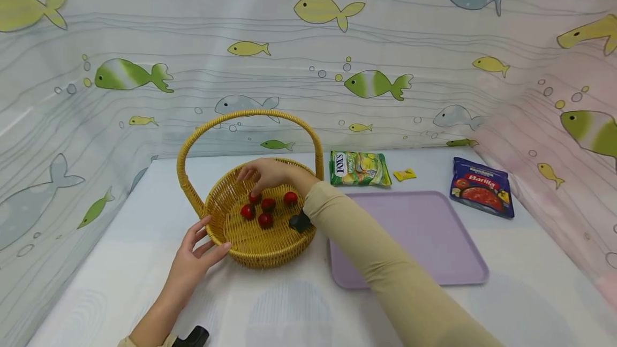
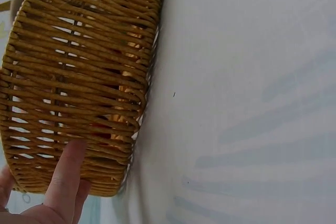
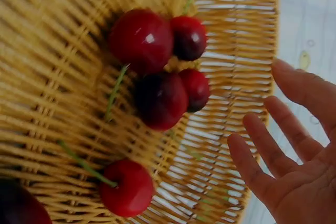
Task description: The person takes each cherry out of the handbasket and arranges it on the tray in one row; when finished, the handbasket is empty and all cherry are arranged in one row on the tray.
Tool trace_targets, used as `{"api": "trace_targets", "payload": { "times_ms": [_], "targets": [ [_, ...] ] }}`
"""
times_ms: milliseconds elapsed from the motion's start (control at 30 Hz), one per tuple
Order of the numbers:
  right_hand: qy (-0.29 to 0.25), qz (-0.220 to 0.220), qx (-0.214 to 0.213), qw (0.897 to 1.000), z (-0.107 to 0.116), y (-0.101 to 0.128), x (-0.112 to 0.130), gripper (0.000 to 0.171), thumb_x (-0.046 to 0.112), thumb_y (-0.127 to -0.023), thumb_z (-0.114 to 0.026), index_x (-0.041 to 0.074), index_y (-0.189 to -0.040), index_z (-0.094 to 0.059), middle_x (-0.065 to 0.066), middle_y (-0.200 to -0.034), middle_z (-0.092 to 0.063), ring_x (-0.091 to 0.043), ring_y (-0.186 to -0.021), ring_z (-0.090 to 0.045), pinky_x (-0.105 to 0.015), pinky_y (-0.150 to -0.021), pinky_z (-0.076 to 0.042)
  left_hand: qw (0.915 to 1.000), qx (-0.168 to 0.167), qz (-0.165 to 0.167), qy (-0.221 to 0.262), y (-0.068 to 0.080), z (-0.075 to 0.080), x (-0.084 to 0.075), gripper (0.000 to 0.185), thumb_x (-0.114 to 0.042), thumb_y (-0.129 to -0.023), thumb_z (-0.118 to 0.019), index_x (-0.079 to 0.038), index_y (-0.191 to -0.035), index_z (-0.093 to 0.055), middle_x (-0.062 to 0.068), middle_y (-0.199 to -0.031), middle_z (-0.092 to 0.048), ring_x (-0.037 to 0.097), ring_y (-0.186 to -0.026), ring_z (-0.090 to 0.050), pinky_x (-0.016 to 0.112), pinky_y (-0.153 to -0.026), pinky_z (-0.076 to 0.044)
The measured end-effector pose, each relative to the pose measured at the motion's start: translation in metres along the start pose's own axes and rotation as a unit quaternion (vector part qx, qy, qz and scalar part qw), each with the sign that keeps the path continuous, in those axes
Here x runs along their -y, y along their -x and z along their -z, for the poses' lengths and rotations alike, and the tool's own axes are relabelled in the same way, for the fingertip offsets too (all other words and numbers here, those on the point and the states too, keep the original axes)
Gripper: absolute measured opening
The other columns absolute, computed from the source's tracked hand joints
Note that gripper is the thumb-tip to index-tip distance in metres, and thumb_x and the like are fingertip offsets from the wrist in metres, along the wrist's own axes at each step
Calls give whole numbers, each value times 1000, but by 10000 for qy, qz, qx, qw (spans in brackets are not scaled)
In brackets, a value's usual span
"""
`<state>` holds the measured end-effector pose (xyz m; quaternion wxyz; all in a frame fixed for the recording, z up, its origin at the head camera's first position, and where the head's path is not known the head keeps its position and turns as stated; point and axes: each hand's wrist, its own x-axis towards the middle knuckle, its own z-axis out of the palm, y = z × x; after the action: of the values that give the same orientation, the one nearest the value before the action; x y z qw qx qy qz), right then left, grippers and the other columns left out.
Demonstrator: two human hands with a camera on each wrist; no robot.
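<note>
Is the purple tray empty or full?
Empty. The tray shows only bare purple; the cherries lie in the basket beside it.

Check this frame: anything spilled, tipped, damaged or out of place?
Nothing stands out. The basket sits upright with the cherries inside; the purple tray, candy bag and sauce pouch lie flat on the table.

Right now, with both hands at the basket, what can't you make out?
- Head view: the right hand hangs over the cherries, so whether its fingertips touch one is hidden.
- Right wrist view: a cherry is cut off at the lower left edge.
- Left wrist view: the basket wall blocks its inside.
- Head view: the small yellow packet is too small to read.
</note>
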<state>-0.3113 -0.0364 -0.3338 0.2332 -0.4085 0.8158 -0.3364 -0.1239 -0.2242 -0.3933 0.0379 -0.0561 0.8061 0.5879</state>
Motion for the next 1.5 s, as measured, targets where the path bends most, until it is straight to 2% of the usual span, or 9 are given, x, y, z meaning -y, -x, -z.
{"api": "trace_targets", "payload": {
  "times_ms": [300,500,767,967,1067,1267,1367,1500],
  "targets": [
    [414,-375,130,9984,-6,-5,-14,43,-3,-84,-66,6,-125,-57,-7,-128,-53,-23,-120,-46,-22,-88,-43,10000,-6,39,-42,-1,0,1,83,-27,-88,-66,-19,-150,-11,22,-149,-13,40,-131,-30,48,-95,-40],
    [636,-350,352,9967,-12,-7,-18,46,-4,-84,-64,7,-128,-56,-4,-131,-51,-22,-123,-43,-22,-92,-41,10000,-2,22,-34,-3,0,1,83,-26,-88,-67,-18,-150,-12,22,-148,-14,40,-130,-31,47,-94,-42],
    [779,-551,554,9939,-19,-12,-20,46,-8,-84,-62,10,-126,-58,-3,-130,-51,-19,-117,-46,-19,-77,-43,10000,-8,6,-27,-4,0,2,82,-26,-88,-67,-19,-150,-13,22,-148,-14,40,-130,-31,45,-92,-43],
    [906,-487,580,9930,-21,-14,-21,41,-7,-83,-63,8,-121,-60,-7,-124,-55,-18,-116,-48,-20,-82,-44,10000,-5,-29,36,-5,1,5,82,-25,-88,-67,-19,-150,-13,22,-148,-15,40,-130,-31,44,-92,-44],
    [957,-559,578,9922,-23,-16,-22,39,-5,-84,-64,10,-120,-60,-8,-123,-55,-18,-115,-49,-21,-79,-46,10000,-10,-47,45,-5,1,5,81,-25,-88,-67,-19,-150,-14,22,-147,-15,41,-130,-32,44,-92,-44],
    [1015,-715,549,9907,-28,-17,-22,33,-2,-83,-66,13,-112,-62,-4,-107,-59,-15,-95,-56,-22,-66,-47,10000,-5,-30,95,-4,1,6,81,-24,-88,-67,-19,-149,-15,22,-147,-16,40,-130,-31,46,-92,-43],
    [1032,-731,569,9903,-28,-17,-22,31,-1,-83,-68,12,-110,-62,-3,-103,-61,-13,-90,-57,-22,-67,-47,9999,-15,-43,95,-4,0,5,80,-24,-88,-67,-19,-149,-15,21,-148,-16,40,-130,-32,48,-93,-42],
    [1127,-671,564,9897,-29,-18,-21,28,2,-81,-70,12,-105,-64,-1,-106,-60,-12,-95,-55,-21,-71,-47,9999,-32,-66,98,-4,1,5,80,-24,-88,-67,-19,-149,-16,21,-148,-15,40,-130,-32,48,-93,-42]
  ]
}}
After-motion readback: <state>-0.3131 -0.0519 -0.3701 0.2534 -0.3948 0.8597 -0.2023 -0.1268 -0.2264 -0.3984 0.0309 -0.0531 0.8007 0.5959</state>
